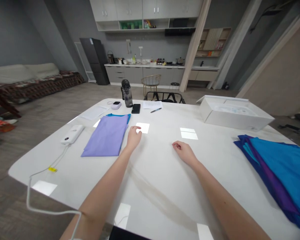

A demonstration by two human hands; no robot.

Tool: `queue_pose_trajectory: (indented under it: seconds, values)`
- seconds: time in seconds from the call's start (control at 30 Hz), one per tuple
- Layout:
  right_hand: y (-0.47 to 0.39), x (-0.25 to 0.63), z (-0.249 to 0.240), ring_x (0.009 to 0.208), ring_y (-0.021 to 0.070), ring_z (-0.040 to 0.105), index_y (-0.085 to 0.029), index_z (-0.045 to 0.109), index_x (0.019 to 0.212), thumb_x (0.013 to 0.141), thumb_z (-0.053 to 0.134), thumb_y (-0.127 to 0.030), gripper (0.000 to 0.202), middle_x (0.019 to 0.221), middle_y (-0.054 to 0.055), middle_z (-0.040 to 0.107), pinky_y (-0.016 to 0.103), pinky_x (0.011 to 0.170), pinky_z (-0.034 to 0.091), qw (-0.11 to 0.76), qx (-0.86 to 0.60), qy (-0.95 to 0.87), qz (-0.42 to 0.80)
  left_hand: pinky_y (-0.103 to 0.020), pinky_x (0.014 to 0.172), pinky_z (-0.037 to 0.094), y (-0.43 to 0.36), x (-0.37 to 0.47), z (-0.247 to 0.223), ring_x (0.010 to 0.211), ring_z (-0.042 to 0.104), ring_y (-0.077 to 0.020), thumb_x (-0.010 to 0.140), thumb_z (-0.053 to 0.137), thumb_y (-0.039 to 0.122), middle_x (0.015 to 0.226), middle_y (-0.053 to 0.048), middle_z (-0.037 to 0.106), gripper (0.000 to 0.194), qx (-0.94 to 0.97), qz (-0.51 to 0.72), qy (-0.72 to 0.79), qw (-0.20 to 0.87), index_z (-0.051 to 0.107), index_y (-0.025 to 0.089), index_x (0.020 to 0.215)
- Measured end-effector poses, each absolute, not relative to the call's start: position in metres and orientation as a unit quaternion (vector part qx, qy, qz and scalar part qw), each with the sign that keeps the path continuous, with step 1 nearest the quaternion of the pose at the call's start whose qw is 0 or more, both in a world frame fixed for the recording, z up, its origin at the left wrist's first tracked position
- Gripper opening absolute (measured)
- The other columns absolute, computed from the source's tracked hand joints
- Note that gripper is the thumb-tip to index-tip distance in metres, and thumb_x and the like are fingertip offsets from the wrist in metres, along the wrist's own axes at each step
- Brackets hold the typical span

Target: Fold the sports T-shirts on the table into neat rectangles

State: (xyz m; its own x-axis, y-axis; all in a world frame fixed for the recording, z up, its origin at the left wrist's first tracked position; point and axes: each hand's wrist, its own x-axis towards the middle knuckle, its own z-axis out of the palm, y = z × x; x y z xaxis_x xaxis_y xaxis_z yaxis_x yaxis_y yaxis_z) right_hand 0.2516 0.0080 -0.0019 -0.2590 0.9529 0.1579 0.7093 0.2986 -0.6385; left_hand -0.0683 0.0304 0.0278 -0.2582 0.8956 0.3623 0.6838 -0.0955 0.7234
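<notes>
My left hand (134, 137) hovers over or rests on the white table, just right of a folded lavender cloth (106, 136). Its thumb and forefinger curve apart with nothing between them. A blue cloth (129, 117) peeks out from under the lavender one. To the right, my right hand (183, 151) is at the table's middle, its fingers curled together and no object showing in them. A stack of folded cloths, with a bright blue cloth (285, 163) on top and purple and dark blue ones beneath, lies at the right edge.
An open white box (235, 116) stands at the back right of the table (160, 186). Toward the back are a dark bottle (126, 94), a phone (136, 108), a pen (156, 110) and papers (152, 104). A white power bank (72, 134) trails a cable (52, 212) across my left forearm.
</notes>
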Motion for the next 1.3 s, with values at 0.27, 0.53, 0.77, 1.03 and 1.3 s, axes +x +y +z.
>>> queue_pose_trajectory:
  seconds: [0.27, 0.53, 0.77, 1.03, 1.3]
  values:
    - [0.021, 0.177, -0.002, 0.088, 0.0194, 0.061, -0.025, 0.074, 0.095, 0.093, 0.055, -0.030, 0.020, 0.088, 0.002, 0.071, 0.032, 0.085, 0.039, 0.210, -0.474, -0.832, 0.197, -0.038, 0.105, 0.041, 0.062, -0.152, 0.037, 0.117, 0.060, -0.0263, 0.088, 0.055, 0.018, 0.125, -0.012, 0.062, 0.031, 0.464, 0.353, 0.812, 0.006, 0.066, 0.020, 0.117]
    - [-0.018, 0.099, 0.029, 0.084, 0.0171, 0.061, -0.022, 0.073, 0.095, 0.095, 0.056, -0.027, 0.018, 0.087, 0.002, 0.070, 0.029, 0.082, 0.040, 0.152, -0.357, -0.869, 0.307, -0.047, 0.105, 0.037, 0.055, -0.184, 0.014, 0.124, 0.054, -0.0335, 0.092, 0.050, 0.022, 0.129, -0.017, 0.061, 0.037, 0.400, 0.235, 0.885, -0.034, 0.064, 0.016, 0.125]
    - [-0.027, 0.150, 0.060, 0.073, 0.0160, 0.056, -0.023, 0.072, 0.101, 0.096, 0.052, -0.038, 0.026, 0.083, 0.001, 0.067, 0.028, 0.070, 0.041, 0.137, -0.410, -0.818, 0.380, -0.047, 0.101, 0.038, 0.057, -0.188, 0.011, 0.123, 0.052, -0.0361, 0.096, 0.041, 0.022, 0.125, -0.020, 0.063, 0.033, 0.381, 0.193, 0.903, -0.045, 0.069, 0.013, 0.112]
    - [-0.001, 0.215, 0.078, 0.076, 0.0179, 0.057, -0.025, 0.070, 0.106, 0.094, 0.051, -0.052, 0.035, 0.089, 0.002, 0.066, 0.030, 0.071, 0.046, 0.176, -0.480, -0.770, 0.383, -0.055, 0.110, 0.029, 0.061, -0.143, 0.046, 0.126, 0.050, -0.0331, 0.100, 0.036, 0.019, 0.128, -0.020, 0.060, 0.030, 0.418, 0.265, 0.868, -0.046, 0.059, 0.012, 0.119]
    - [0.019, 0.255, 0.081, 0.077, 0.0186, 0.061, -0.025, 0.072, 0.107, 0.092, 0.054, -0.051, 0.035, 0.094, 0.005, 0.070, 0.030, 0.069, 0.049, 0.191, -0.534, -0.741, 0.359, -0.052, 0.117, 0.022, 0.042, -0.019, 0.068, 0.116, 0.054, -0.0235, 0.102, 0.034, 0.019, 0.115, -0.008, 0.064, 0.021, 0.661, 0.276, 0.692, 0.091, 0.055, 0.021, 0.103]
